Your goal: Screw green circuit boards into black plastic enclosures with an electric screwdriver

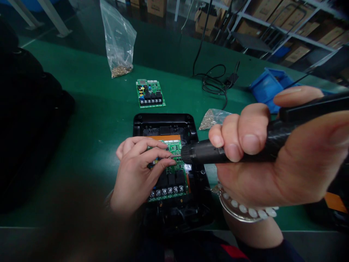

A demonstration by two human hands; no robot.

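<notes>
My right hand (275, 156) is wrapped round a black electric screwdriver (218, 151), held level, its tip over a green circuit board (174, 171). That board lies inside an open black plastic housing (141, 125) on the green table. My left hand (139, 171) rests on the board's left side, thumb and fingertips pinched at the screwdriver's tip; what they pinch is too small to make out. A beaded bracelet sits on my right wrist.
A second green circuit board (150, 93) lies farther back. A tall clear bag (119, 40) and a flat bag (214, 118) hold small screws. A black cable (215, 82) coils at the back, beside a blue bin (268, 87). Shelves of cardboard boxes (297, 22) stand behind.
</notes>
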